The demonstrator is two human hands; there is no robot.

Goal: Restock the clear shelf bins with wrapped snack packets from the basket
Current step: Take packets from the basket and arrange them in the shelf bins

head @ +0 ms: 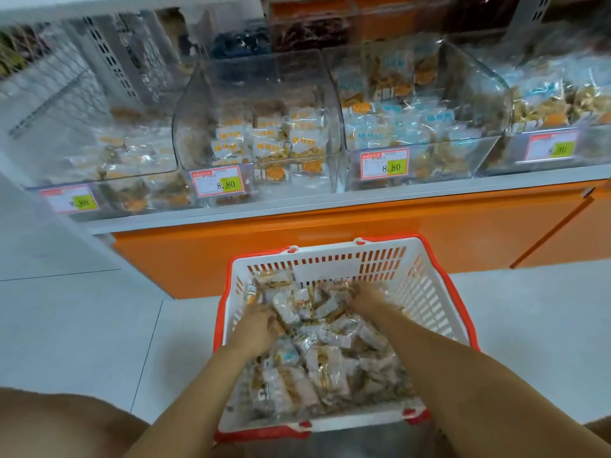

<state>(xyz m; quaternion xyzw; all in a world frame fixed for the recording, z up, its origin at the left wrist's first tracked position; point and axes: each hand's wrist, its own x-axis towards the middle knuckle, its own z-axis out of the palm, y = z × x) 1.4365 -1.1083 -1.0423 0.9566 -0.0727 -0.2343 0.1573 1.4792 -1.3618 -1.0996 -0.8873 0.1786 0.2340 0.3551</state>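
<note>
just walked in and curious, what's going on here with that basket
A person reaches into a red-and-white basket on the floor, full of wrapped snack packets. The left hand grips some; the right hand has its fingers buried in the pile. The clear bins above are partly filled; nothing is lifted out yet.

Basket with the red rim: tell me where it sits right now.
In the head view the basket sits bottom centre on the floor, before the orange shelf base, left hand and right hand in its snack packets.
</note>
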